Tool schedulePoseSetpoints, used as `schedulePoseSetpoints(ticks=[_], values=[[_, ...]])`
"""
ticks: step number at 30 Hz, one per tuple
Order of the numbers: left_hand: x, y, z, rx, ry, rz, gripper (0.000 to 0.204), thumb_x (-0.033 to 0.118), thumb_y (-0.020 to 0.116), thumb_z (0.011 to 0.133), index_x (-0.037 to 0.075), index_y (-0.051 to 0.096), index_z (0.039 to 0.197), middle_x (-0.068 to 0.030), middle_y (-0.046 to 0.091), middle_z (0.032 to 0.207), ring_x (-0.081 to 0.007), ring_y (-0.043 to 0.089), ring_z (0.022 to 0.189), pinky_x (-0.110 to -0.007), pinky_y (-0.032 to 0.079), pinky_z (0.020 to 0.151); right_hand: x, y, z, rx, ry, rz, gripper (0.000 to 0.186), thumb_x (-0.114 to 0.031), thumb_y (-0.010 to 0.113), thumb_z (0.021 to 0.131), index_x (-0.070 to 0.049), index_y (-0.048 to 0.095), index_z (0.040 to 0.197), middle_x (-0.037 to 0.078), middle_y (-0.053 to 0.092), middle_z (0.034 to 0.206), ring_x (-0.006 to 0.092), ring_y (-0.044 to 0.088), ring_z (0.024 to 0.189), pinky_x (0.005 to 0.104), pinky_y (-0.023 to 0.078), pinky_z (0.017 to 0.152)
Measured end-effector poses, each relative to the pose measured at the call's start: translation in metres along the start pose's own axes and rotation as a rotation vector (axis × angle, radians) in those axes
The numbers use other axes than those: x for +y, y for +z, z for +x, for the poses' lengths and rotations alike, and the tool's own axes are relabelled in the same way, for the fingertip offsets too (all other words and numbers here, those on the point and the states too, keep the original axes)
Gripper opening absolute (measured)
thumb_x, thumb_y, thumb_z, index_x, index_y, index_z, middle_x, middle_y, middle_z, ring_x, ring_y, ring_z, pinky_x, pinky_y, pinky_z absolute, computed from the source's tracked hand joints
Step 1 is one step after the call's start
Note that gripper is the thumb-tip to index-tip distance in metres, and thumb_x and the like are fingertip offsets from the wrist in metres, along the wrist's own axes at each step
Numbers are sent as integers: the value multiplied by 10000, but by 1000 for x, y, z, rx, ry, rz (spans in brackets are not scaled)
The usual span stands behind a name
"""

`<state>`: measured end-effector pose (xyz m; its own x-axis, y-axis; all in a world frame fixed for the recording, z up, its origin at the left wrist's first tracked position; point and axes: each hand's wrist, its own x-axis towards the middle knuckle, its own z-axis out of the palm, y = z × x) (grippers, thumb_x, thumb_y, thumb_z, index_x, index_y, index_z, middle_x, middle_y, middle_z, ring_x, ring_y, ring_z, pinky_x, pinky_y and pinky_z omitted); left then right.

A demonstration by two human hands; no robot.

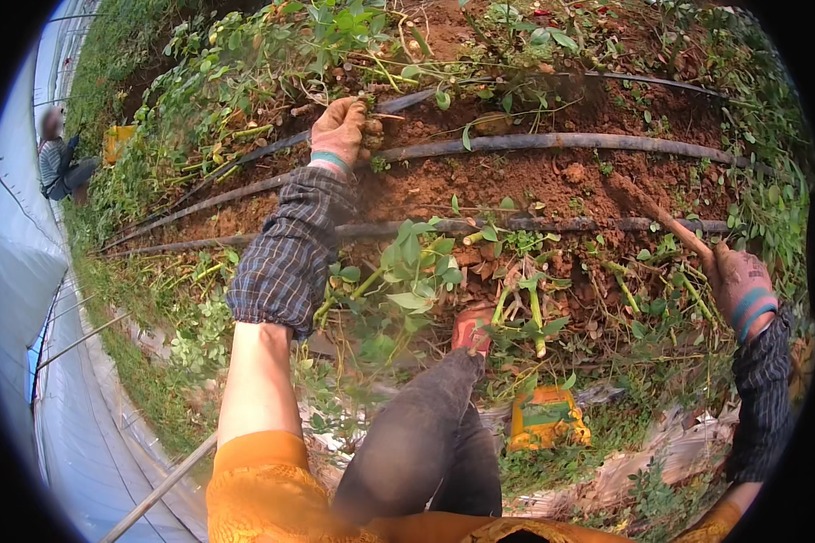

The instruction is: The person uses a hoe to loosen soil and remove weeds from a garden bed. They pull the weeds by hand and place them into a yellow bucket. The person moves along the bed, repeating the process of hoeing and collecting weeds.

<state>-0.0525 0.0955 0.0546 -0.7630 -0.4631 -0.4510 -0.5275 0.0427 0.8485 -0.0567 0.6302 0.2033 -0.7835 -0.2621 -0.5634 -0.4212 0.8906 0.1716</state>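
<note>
Nearest, the wearer's dark-trousered leg (417, 434) was bent, its red shoe (472, 328) set among the cut green stems (535, 317), probably to brace a low, forward lean. A yellow-and-green plastic piece (545, 418) lay right of the knee, on the near-side weeds.

The gloved right hand (741, 276) was wrapped round a wooden-handled tool (666, 217), which slanted away to the left so that its far end met the red soil (516, 181) between the near hose (561, 223) and the middle hose (552, 142)—a grip that seemed meant for reach. The tool's head was too soil-coloured to make out.

Farther off, the gloved left hand (340, 134) was closed by the middle hose, its fingers curled inward; whether they pinched a stalk I could not tell. Its plaid sleeve cover (290, 249) presumably guarded the forearm from dirt and stems.

At the far left, a co-worker (61, 163) sat low beside a yellow container (118, 142).
</note>
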Motion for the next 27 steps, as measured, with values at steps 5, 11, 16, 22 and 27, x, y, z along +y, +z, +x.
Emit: schedulePoseSetpoints(ticks=[5,11,16,22,27], values=[[-22,-134,-6,379,-123,-251,119,115,495,945,53,494,1047,-91,615,891,-233,640,642,-298,520,437,-4,6,-4,43,-12,27,239,-235,518,937,-14,571,861,193,576,637,375,581,605,477,444,550],[-41,-152,-12,365,-242,223,322,48,565,821,45,517,1139,-112,620,939,-223,640,694,-354,541,587,-5,1,-11,26,34,225,212,-209,545,920,-20,582,831,181,587,653,354,595,613,447,459,561],[-51,-92,22,275,-158,722,602,324,604,855,81,420,1374,-195,588,1228,-303,602,1072,-380,454,953,-7,5,-25,-74,142,748,294,-237,557,934,30,588,817,69,496,553,167,512,504,334,401,481],[-25,-42,13,85,-93,1254,515,408,475,920,104,448,1336,-198,570,1245,-359,558,1133,-433,445,962,-34,19,18,-220,165,1068,397,-336,515,965,31,583,829,11,488,607,87,435,509,290,361,446],[-74,-89,40,-36,48,790,326,141,583,896,70,519,1208,-117,647,1030,-231,594,981,-279,442,887,-79,27,83,-152,38,868,367,-330,470,986,-20,534,798,-9,438,610,98,400,543,298,352,481]])
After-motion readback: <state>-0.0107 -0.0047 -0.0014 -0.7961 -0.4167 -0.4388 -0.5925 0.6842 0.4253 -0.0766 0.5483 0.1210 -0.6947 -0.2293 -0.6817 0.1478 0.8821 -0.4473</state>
